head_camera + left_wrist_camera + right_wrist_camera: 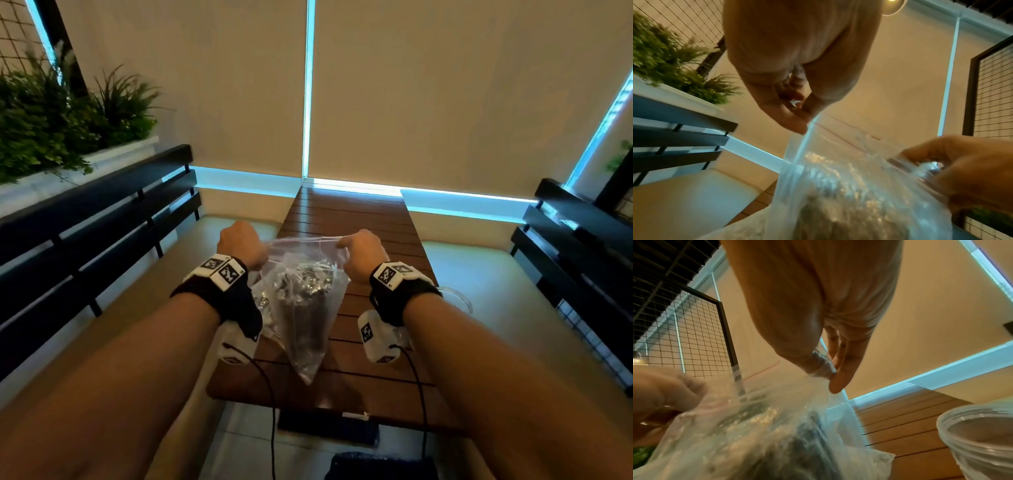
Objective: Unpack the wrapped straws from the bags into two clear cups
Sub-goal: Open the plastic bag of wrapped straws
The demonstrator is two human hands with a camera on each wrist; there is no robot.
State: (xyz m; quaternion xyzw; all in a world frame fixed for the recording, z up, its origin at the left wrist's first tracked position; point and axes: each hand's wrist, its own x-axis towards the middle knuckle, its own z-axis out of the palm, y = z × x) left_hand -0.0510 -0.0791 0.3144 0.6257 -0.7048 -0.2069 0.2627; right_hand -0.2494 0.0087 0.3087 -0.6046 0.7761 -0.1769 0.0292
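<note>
A clear plastic bag (301, 301) full of wrapped straws (305, 284) hangs above the slatted wooden table (359, 219). My left hand (241, 245) pinches the left corner of the bag's mouth (797, 104). My right hand (359, 251) pinches the right corner (824, 368), so the mouth is stretched between them. In the left wrist view the bag (849, 186) fills the lower right; in the right wrist view the bag (756, 434) fills the lower left. A clear cup (980, 433) stands at the lower right of the right wrist view, and its rim (459, 296) peeks out behind my right wrist.
Another bag of straws (262, 305) lies under my left wrist. Dark slatted benches (96, 219) with pale cushions flank the table on both sides. A planter with green plants (61, 116) sits behind the left bench. Roller blinds close off the far end.
</note>
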